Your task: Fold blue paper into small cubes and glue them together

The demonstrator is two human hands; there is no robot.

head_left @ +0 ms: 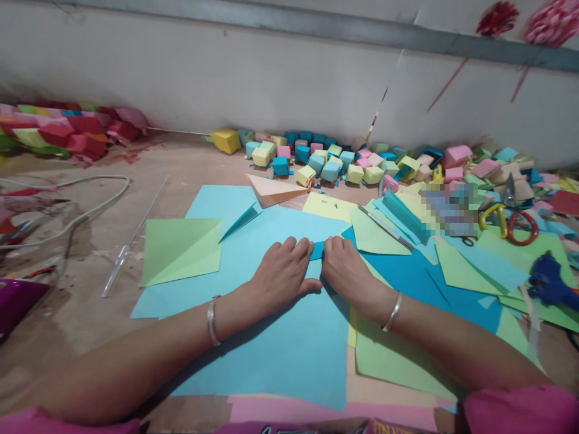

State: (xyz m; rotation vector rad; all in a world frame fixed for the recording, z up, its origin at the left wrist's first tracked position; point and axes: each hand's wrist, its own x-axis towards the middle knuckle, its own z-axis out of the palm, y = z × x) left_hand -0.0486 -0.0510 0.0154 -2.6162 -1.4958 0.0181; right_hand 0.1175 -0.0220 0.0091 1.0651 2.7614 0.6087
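A narrow dark-blue piece of paper [317, 249] shows between my two hands, over a large light-blue sheet [271, 355]. My left hand [286, 271] grips its left end, fingers bent over it and thumb stretched toward the right. Curled into a fist-like hold, my right hand [346, 271] has the other end. Most of the piece is hidden under my fingers. Just left of my hands lies a creased green sheet [181, 250]. To the right, a larger dark-blue sheet [407, 277] extends beneath my right forearm, and a grey cutter [384, 226] rests on green paper.
Many small paper cubes [332, 169] line the wall. Red-and-yellow-handled scissors [511, 220] and a blue glue gun [549, 280] lie at right. At left are a clear glue stick [120, 262], a white cable [94, 218] and a purple object [20, 301].
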